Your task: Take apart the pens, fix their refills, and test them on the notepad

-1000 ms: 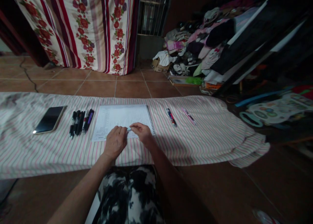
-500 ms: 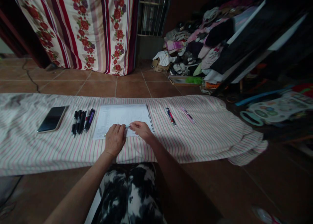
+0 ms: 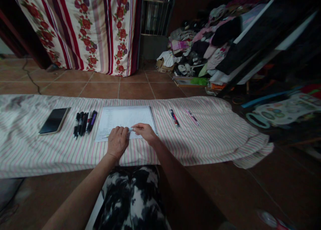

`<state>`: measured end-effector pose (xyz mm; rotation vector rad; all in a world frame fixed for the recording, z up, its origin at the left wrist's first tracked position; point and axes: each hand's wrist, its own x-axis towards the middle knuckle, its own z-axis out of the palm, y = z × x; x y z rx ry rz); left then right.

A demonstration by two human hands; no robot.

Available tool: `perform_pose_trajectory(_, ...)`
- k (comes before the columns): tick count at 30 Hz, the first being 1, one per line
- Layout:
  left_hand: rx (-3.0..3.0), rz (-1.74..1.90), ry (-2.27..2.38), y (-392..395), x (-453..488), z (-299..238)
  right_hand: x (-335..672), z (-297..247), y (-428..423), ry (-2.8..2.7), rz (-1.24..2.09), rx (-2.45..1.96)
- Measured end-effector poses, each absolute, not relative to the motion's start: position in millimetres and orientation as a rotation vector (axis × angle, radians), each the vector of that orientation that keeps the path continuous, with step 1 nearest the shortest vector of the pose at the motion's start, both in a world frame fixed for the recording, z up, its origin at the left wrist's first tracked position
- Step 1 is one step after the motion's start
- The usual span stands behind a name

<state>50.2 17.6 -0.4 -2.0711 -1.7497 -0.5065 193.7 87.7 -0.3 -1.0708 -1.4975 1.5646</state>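
Note:
A spiral notebook (image 3: 125, 114) with a printed page lies open on the striped cloth in front of me. Over its lower edge, my left hand (image 3: 118, 139) is closed around a slim, pale pen (image 3: 130, 129). One end of the pen shows left of that hand, low on the page; the middle is hidden under the fingers. My right hand (image 3: 144, 131) pinches the light-blue end between thumb and fingers, close beside the left hand.
Left of the notebook are several dark pens (image 3: 84, 123) in a row and a phone (image 3: 54, 121). On the right lie a dark patterned pen (image 3: 175, 118) and a pink pen (image 3: 193, 117). A clothes heap (image 3: 195, 49) stands behind on the tiled floor.
My right hand has shifted very slightly left and up at the pen's end. My left hand stays closed in the same place, and the view has tilted a little.

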Motion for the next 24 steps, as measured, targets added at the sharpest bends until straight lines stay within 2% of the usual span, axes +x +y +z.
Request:
perform_pose_trajectory(9,-2.087,-0.481,-1.788,17.3,52.4,4.1,195.7,1.8,87.2,-1.613,1.499,-1.052)
perform_pose_trajectory(15,-2.109,-0.522,-1.77,16.8,50.9,2.5,196.0,4.2,87.9,-1.465,1.653,-1.054)
perform_pose_trajectory(24,-2.109,-0.52,-1.758,15.4,50.4,3.7,188.2,-2.5,89.1,-1.556,1.486,-1.221)
